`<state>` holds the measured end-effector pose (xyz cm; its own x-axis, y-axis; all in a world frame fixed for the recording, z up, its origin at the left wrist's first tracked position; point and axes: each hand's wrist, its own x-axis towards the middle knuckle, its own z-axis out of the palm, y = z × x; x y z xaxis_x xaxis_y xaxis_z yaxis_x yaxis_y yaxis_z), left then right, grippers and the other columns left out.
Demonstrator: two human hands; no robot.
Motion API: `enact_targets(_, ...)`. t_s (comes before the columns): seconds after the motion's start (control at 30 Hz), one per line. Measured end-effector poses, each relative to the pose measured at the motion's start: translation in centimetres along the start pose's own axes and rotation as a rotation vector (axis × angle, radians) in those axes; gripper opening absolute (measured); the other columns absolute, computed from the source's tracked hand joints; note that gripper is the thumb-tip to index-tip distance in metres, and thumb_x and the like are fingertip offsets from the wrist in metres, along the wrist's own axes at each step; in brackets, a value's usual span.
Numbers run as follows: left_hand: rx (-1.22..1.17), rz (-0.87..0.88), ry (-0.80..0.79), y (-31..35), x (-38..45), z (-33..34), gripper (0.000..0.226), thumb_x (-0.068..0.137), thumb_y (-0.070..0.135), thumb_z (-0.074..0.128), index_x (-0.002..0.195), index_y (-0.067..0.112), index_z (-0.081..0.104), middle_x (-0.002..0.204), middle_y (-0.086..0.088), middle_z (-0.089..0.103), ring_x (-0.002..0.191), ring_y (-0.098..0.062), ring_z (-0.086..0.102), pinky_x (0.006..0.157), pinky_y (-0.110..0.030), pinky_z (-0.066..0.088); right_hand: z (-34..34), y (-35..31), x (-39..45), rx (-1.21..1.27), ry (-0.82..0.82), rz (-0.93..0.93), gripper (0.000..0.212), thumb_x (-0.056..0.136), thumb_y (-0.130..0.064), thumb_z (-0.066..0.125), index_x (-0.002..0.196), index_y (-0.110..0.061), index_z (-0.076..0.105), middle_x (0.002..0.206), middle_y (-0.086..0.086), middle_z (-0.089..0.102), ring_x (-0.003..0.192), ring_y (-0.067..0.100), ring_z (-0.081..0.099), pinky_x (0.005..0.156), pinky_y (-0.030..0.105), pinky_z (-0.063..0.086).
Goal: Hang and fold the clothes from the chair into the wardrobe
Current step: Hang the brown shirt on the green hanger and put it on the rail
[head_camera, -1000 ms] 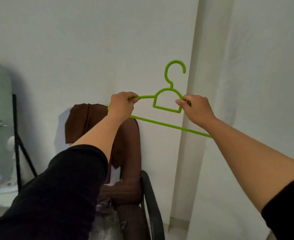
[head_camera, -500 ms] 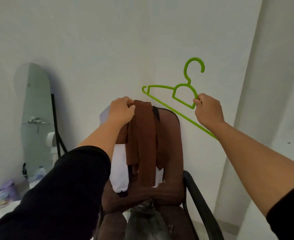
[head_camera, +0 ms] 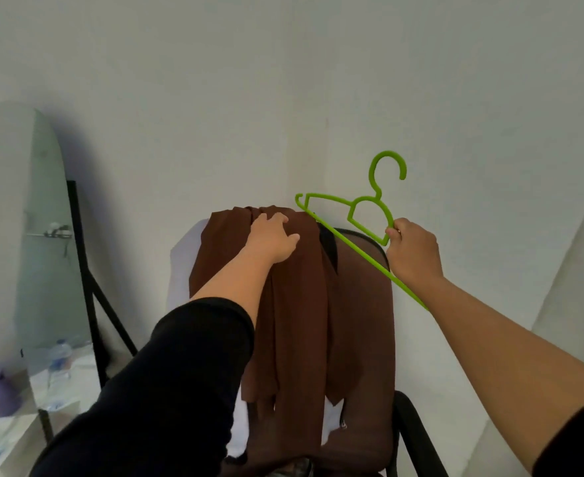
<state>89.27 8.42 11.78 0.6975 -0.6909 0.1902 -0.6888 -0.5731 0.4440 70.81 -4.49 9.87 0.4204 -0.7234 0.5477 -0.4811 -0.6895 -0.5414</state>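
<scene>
Early stage: brown garment (head_camera: 294, 304) draped over chair (head_camera: 362, 304) back, white cloth (head_camera: 180, 270) beneath, nothing hung yet, wardrobe unseen. Left hand (head_camera: 273, 237) rests on garment top, fingers loosely curled; right hand (head_camera: 412, 251) pinches green hanger (head_camera: 366, 215) beside it

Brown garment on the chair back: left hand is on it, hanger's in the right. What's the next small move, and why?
Probably close the left hand on the brown garment and lift it off the chair back. The hand rests on the top fold with fingers not clearly gripping, and the cloth is draped over the chair. The right hand holds the green hanger bare beside it, ready to take the garment.
</scene>
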Motion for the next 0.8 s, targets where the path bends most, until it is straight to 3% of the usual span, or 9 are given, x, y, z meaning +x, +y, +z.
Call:
enact_targets(0.1, -0.033, -0.17, 0.015, 0.5, 3.6, 1.1, 0.076, 0.093, 0.041, 0.052, 0.147, 0.003, 0.016, 0.149, -0.021, 0.025, 0.137, -0.035, 0.028, 0.11, -0.04, 0.029, 2.2, 1.6, 1.6, -0.01, -0.029, 0.048, 0.021, 0.097, -0.013, 0.041, 0.089, -0.001, 0.057, 0.087, 0.016, 0.061, 0.084, 0.036, 0.055, 0.069, 0.034, 0.037)
enact_targets(0.27, 0.032, -0.396, 0.189, 1.2, 7.4, 3.0, 0.085, 0.087, 0.052, 0.057, 0.141, -0.006, 0.026, 0.141, -0.02, 0.034, 0.127, -0.034, 0.036, 0.103, -0.039, 0.037, 3.3, 3.4, 4.7, -0.021, -0.031, -0.002, 0.023, 0.097, -0.014, 0.042, 0.076, -0.007, 0.049, 0.077, 0.012, 0.057, 0.074, 0.03, 0.049, 0.067, 0.032, 0.032)
enact_targets(0.37, 0.077, -0.392, 0.22, 0.4, 9.4, 3.0, 0.063, 0.089, 0.045, 0.056, 0.131, 0.0, 0.044, 0.132, -0.019, 0.046, 0.119, -0.032, 0.046, 0.093, -0.037, 0.044, 3.9, 3.6, 5.8, 0.005, -0.042, -0.022, 0.022, 0.097, -0.014, 0.043, 0.076, -0.009, 0.048, 0.072, 0.005, 0.052, 0.07, 0.024, 0.046, 0.064, 0.028, 0.027)
enact_targets(0.5, 0.041, -0.331, 0.246, -0.2, 10.8, 2.0, 0.03, 0.092, 0.015, 0.05, 0.118, 0.001, 0.055, 0.124, -0.017, 0.054, 0.113, -0.031, 0.054, 0.084, -0.034, 0.047, 4.3, 3.7, 6.4, 0.039, -0.049, -0.026, 0.02, 0.098, -0.015, 0.042, 0.083, -0.009, 0.053, 0.077, 0.005, 0.054, 0.073, 0.022, 0.047, 0.066, 0.027, 0.029)
enact_targets(0.67, -0.087, -0.252, 0.213, -0.9, 11.0, 0.8, 0.03, 0.092, 0.015, 0.044, 0.119, 0.007, 0.051, 0.123, -0.014, 0.055, 0.109, -0.028, 0.053, 0.073, -0.03, 0.039, 4.3, 3.7, 6.2, 0.099, -0.045, 0.014, 0.022, 0.099, -0.016, 0.041, 0.102, -0.002, 0.058, 0.088, 0.012, 0.063, 0.079, 0.025, 0.052, 0.071, 0.028, 0.034)
enact_targets(0.8, -0.43, -0.237, 0.284, -0.3, 10.3, -2.4, 0.032, 0.094, 0.017, 0.041, 0.123, 0.009, 0.051, 0.122, -0.01, 0.054, 0.107, -0.026, 0.051, 0.077, -0.027, 0.036, 2.6, 2.3, 5.7, 0.226, -0.03, 0.022, 0.021, 0.098, -0.012, 0.042, 0.119, -0.01, 0.043, 0.068, 0.003, 0.051, 0.069, 0.02, 0.051, 0.071, 0.03, 0.037)
